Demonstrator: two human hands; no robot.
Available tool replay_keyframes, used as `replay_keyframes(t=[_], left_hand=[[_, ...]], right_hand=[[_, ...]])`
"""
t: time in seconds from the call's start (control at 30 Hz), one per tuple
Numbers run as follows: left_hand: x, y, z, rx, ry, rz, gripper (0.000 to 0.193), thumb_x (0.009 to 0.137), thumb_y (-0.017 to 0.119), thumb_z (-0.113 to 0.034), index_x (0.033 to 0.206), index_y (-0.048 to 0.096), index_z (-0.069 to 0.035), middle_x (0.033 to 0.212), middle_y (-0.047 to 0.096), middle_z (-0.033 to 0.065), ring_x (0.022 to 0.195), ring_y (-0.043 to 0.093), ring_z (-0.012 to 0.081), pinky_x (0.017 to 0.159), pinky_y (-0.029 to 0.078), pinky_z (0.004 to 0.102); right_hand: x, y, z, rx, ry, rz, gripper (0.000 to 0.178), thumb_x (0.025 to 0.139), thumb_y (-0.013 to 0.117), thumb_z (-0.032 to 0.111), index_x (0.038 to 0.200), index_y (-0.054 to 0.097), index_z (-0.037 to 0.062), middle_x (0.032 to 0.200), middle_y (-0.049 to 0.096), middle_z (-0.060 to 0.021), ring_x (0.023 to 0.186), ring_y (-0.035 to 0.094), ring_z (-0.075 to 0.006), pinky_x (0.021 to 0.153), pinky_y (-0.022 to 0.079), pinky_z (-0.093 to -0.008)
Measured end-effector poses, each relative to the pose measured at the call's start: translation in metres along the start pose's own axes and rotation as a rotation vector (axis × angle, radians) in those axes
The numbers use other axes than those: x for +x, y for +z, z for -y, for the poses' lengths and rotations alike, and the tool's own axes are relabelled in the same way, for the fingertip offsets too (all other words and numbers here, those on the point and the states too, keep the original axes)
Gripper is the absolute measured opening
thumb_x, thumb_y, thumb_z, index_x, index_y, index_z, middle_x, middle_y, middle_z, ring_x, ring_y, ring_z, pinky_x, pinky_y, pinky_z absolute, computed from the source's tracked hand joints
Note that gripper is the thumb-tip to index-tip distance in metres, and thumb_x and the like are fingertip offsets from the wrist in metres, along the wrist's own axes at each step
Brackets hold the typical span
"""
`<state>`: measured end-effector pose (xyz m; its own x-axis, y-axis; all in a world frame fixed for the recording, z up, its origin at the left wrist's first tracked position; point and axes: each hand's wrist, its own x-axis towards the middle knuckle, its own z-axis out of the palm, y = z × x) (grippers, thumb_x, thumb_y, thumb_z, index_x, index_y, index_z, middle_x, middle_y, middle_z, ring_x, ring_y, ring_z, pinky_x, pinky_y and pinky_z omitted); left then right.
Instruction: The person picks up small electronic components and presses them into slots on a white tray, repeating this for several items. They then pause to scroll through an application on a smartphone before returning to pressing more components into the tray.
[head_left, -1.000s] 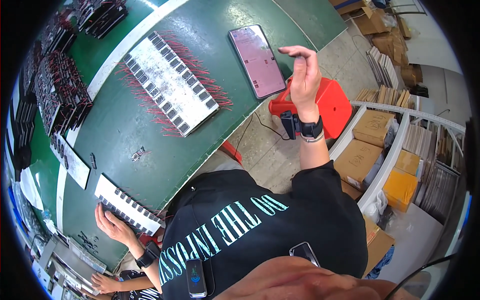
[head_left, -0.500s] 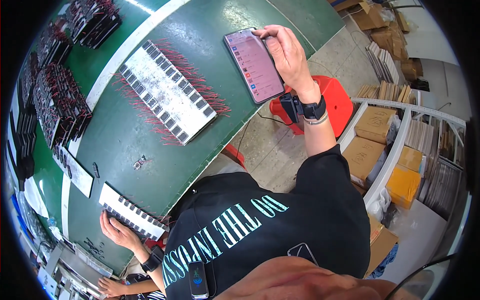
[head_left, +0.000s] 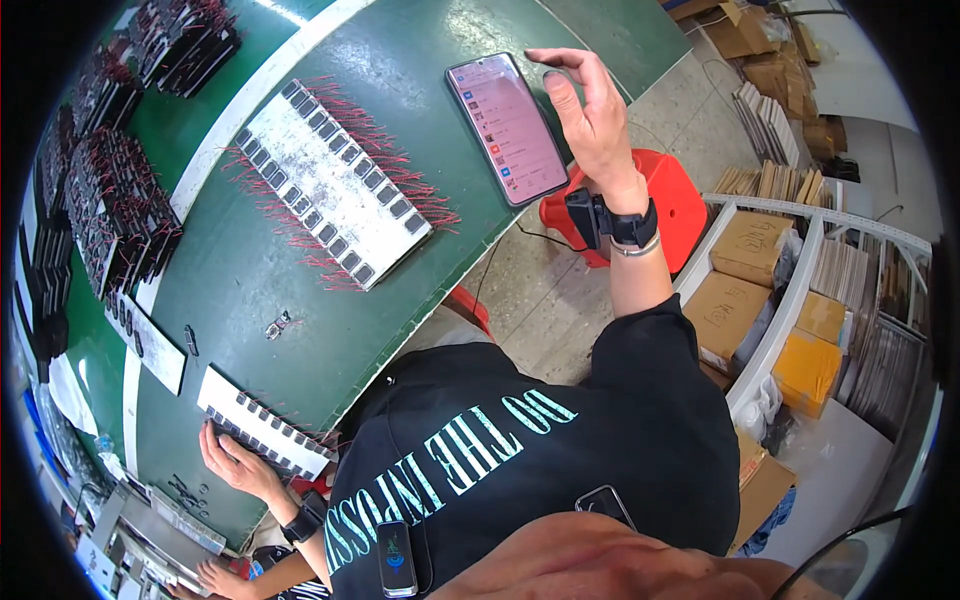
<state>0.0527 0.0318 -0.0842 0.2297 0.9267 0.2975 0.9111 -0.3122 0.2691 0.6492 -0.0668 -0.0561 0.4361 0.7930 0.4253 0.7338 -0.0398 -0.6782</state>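
Near edge of green table (head_left: 350, 330), smartphone (head_left: 510, 130) lies face-up, probably for easy viewing; right hand (head_left: 592, 125) just beside it, fingers loosely spread, grasping nothing. Left hand (head_left: 240, 468) against white board (head_left: 252, 420) bearing black modules (head_left: 276, 421), perhaps steadying it, fingers unclenched.

Worktop (head_left: 335, 345): green, with a worn, pale edge
Stool (head_left: 680, 205): red, close beside the worktop
Floor (head_left: 535, 290): grey tiles with dark joints
Shelf (head_left: 782, 318): white metal frame, on the right
Cartons (head_left: 748, 247): brown, one behind another on the shelf, handwriting on them
Package (head_left: 802, 373): orange-yellow, next to a smaller tan box (head_left: 820, 318)
Plastic bag (head_left: 762, 405): whitish, crumpled, near the package
Torn cardboard (head_left: 755, 45): brown, heaped at the upper right
Panels (head_left: 765, 128): white, leaning side by side below the cardboard
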Motion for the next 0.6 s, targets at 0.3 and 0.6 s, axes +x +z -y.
replay_keyframes(t=[0.3,0.6], left_hand=[[-0.001,0.001,0.002,0.007,0.004,-0.005,0.033,0.104,0.048,-0.020,0.127,0.061,0.000,0.131,0.059,0.0151,0.122,0.053,0.0294,0.103,0.041,0.0401],[-0.002,0.001,0.007,0.015,0.021,-0.005,0.033,0.104,0.048,-0.019,0.127,0.062,0.000,0.131,0.058,0.0156,0.123,0.052,0.0302,0.103,0.041,0.0408]], right_hand=[[-0.023,0.015,0.039,-0.481,0.188,0.039,0.102,0.079,0.076,0.053,0.153,0.027,0.0029,0.135,0.054,-0.0239,0.120,0.055,-0.0363,0.101,0.044,-0.0451],[-0.032,0.031,0.055,-0.603,0.183,0.142,0.114,0.073,0.082,0.045,0.156,0.016,0.0030,0.128,0.055,-0.0243,0.114,0.053,-0.0395,0.099,0.043,-0.0495]])
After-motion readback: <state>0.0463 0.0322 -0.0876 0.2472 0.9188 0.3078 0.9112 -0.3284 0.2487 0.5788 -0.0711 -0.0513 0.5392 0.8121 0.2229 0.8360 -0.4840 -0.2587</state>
